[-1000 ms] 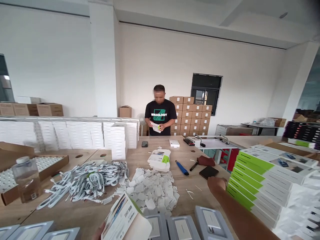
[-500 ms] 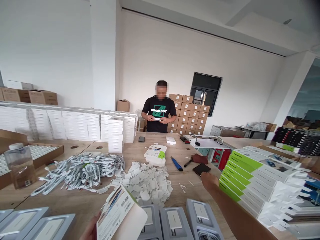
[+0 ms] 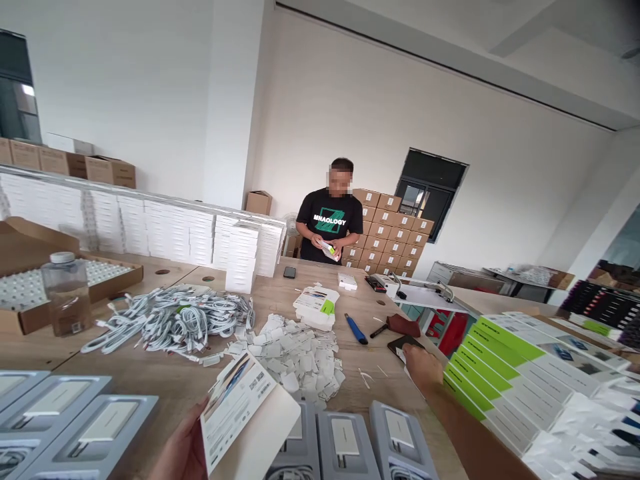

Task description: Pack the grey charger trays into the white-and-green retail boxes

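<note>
At the bottom of the head view my left hand [image 3: 185,440] is closed on a white printed cardboard box [image 3: 243,403], held tilted with a blank flap towards me. On the right, my right hand [image 3: 423,367] reaches over the table to a flat black square object [image 3: 409,341]. Its fingers are bent together at that object's near edge, where a small pale patch shows; what they grip is unclear. A brown pouch [image 3: 403,325] and a blue-handled cutter [image 3: 356,329] lie near this hand. Below are grey trays [image 3: 327,460] with white chargers [image 3: 345,437].
Small white card pieces [image 3: 300,360] and coiled white cables [image 3: 195,323] cover mid-table. A bottle [image 3: 66,297] stands left. Green-and-white boxes [image 3: 505,373] are stacked right. Across the table a person [image 3: 330,223] holds a small box. White boxes [image 3: 165,227] line the back left.
The view has swung left. My right hand has shifted slightly at the black object, and a pale patch now shows there. The person opposite has tilted their box. My left hand still holds its box.
</note>
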Action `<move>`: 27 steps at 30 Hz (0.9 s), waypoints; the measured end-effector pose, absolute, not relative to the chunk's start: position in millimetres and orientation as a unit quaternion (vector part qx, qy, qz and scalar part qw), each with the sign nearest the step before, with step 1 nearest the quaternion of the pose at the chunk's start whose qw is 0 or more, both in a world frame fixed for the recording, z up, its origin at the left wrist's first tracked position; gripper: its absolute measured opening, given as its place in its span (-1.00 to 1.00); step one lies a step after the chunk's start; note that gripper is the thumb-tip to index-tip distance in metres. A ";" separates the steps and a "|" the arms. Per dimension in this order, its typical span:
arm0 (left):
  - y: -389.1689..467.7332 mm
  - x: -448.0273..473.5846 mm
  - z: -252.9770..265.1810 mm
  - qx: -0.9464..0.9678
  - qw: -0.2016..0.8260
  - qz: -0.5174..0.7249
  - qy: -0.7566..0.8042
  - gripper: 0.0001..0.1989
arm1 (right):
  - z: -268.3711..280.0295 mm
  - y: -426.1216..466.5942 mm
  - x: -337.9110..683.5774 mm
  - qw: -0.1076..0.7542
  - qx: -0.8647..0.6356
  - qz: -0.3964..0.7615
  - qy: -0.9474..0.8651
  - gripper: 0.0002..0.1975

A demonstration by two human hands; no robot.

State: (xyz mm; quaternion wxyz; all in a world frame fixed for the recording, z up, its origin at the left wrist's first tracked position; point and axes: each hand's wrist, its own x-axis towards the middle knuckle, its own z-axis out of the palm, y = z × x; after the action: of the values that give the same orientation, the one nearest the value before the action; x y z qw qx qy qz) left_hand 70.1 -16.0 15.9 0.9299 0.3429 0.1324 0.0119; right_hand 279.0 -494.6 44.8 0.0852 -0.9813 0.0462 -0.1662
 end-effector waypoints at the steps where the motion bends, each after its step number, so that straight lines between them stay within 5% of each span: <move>1: -16.4 69.4 16.8 0.358 0.924 0.027 0.131 -0.29 | 49.4 -491.3 277.0 0.107 -0.976 -0.186 0.032 -0.61; 4: -16.8 67.9 18.9 0.412 0.902 0.055 0.119 -0.31 | 63.3 -473.5 263.0 0.182 -0.957 -0.225 -0.014 -0.52; 9: -16.7 68.7 18.1 0.440 0.887 0.067 0.123 -0.40 | 87.8 -420.3 191.2 0.505 -0.836 -0.158 -0.146 -0.49; 11: -19.3 67.9 18.1 0.442 0.884 0.062 0.138 -0.43 | 99.5 -396.7 152.4 0.558 -0.797 -0.145 -0.183 -0.57; 17: -37.4 56.5 23.7 0.455 0.877 0.024 0.152 -0.48 | 115.8 -335.2 80.4 0.526 -0.732 -0.092 -0.423 -0.83; 21: -45.2 47.4 22.7 0.443 0.884 -0.006 0.153 -0.44 | 107.5 -317.9 76.9 0.405 -0.781 -0.081 -0.468 -0.68; 27: -35.2 33.8 23.0 0.408 0.899 -0.006 0.158 -0.50 | 94.5 -387.3 120.9 0.336 -0.882 0.043 -0.326 -0.36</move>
State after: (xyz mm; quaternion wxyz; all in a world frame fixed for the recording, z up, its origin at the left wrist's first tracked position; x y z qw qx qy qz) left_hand 33.8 -35.2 23.0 0.8993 0.4079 0.1579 -0.0064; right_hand 120.9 -387.3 94.5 0.3365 -0.8824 -0.3260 0.0432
